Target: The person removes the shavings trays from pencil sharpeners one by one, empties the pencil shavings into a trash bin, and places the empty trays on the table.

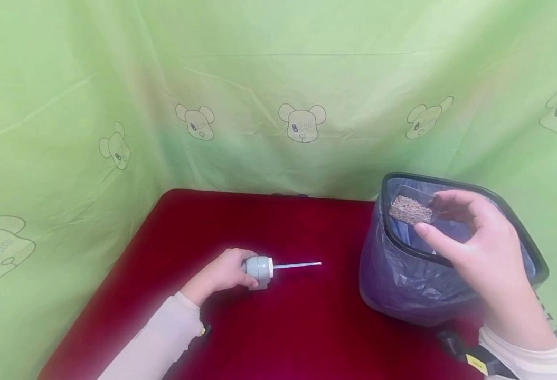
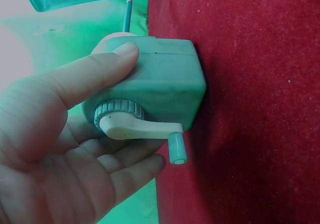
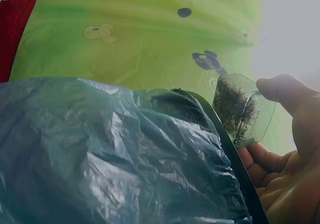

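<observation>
In the head view my left hand (image 1: 228, 270) grips a grey hand-crank pencil sharpener (image 1: 259, 269) on the red tabletop. A pencil (image 1: 297, 265) sticks out of its front, pointing right. The left wrist view shows the sharpener's crank handle (image 2: 142, 126) and my thumb across the body. My right hand (image 1: 487, 248) pinches a small clear shavings drawer (image 1: 411, 206) between thumb and fingers, over the near left part of a lined trash bin (image 1: 430, 285). Brown pencil shavings (image 3: 232, 106) lie inside the drawer, which looks tilted in the right wrist view.
The bin has a dark rim (image 1: 478, 186) and a bluish plastic liner (image 3: 125, 154), and stands at the right side of the red-covered table (image 1: 268, 227). A green curtain (image 1: 259, 68) with bear faces hangs behind and at both sides.
</observation>
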The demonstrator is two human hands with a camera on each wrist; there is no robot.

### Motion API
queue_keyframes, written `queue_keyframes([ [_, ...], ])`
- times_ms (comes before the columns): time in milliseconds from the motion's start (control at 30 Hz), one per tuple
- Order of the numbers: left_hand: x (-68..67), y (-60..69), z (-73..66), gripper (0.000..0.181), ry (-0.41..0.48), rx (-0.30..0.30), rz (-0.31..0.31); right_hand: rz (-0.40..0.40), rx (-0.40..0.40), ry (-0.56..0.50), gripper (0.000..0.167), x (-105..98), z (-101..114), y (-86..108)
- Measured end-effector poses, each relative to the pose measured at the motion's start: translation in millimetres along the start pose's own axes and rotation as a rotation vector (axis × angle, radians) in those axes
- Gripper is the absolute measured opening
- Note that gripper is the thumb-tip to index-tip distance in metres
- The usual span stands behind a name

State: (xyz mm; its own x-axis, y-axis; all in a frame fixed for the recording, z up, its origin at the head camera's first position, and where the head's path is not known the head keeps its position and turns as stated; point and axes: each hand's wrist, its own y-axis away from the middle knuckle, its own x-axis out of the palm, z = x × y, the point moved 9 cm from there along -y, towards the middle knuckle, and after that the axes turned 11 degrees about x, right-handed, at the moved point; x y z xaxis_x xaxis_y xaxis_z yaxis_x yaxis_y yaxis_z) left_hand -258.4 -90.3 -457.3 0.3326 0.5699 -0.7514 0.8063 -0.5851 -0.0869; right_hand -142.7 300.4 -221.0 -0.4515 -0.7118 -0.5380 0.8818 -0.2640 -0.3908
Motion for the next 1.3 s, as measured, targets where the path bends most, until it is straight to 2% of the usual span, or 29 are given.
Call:
queue_keyframes([
  [433,2.0,4.3,2.3,0.055,0.023,-0.008,0.006,0.004,0.079,0.052,0.054,-9,-16,0.8],
  [667,1.8,2.5,1.2,0.056,0.018,0.002,0.008,0.011,0.13,0.079,0.055,-16,-23,-0.2],
  [1300,-1.9,0.8,-1.8,0.054,0.017,0.0,-0.002,-0.012,0.145,0.1,0.053,-29,-29,-5.9],
])
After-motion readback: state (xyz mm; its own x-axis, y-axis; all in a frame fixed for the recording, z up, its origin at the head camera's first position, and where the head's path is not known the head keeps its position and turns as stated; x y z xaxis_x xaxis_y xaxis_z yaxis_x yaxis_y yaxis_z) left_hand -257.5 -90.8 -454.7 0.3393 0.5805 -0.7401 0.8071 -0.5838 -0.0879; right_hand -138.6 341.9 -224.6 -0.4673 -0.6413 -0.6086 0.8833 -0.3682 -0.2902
